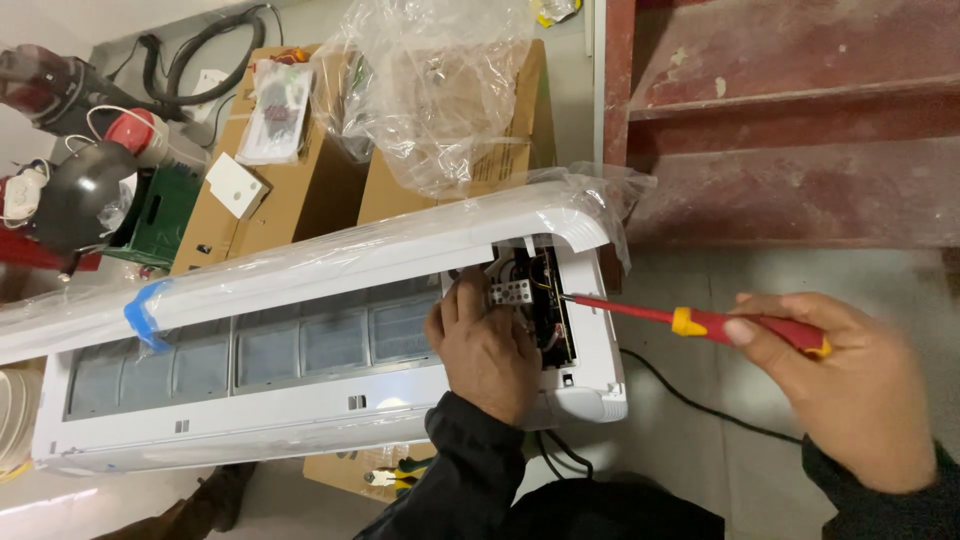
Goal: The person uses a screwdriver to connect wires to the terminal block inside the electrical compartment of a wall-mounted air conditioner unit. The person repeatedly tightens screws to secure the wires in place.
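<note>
Item 1: white wall-type air conditioner indoor unit [330, 400], lying lengthwise across two cardboard boxes [300, 190], front panel lifted; we see grey mesh filters [250, 355] in a row under it. Lifted panel is wrapped in clear plastic film [300, 262], w/ blue tape [146, 312] at its left part

Item 2: electrical compartment [540, 295] at the unit's right end, cover off; a pale terminal block [510, 292] and dark wiring show inside

Item 3: our left hand [485, 350], dark sleeve, fingers curled in at the terminal block, touching it; we can't tell whether it pinches a wire, as the fingertips are hidden

Item 4: our right hand [865, 395], closed firmly round the handle of a red & yellow screwdriver [700, 322]; thumb lies along the handle. Red insulated shaft runs left, tip at the compartment's right edge, just beside the terminal block

Item 5: loose clear plastic bag [440, 90], crumpled on top of the right-hand box

Item 6: small white square plate [237, 185] and a bagged packet [272, 110] on the left-hand box

Item 7: green crate [165, 215], black round object [85, 195], red & white spool [140, 135], black hose [205, 55], all far left

Item 8: pliers w/ green & yellow grips [400, 472] on cardboard below the unit

Item 9: black cable [690, 400] on the grey floor, running right from the unit

Item 10: red-brown steps [790, 120], top right
</note>
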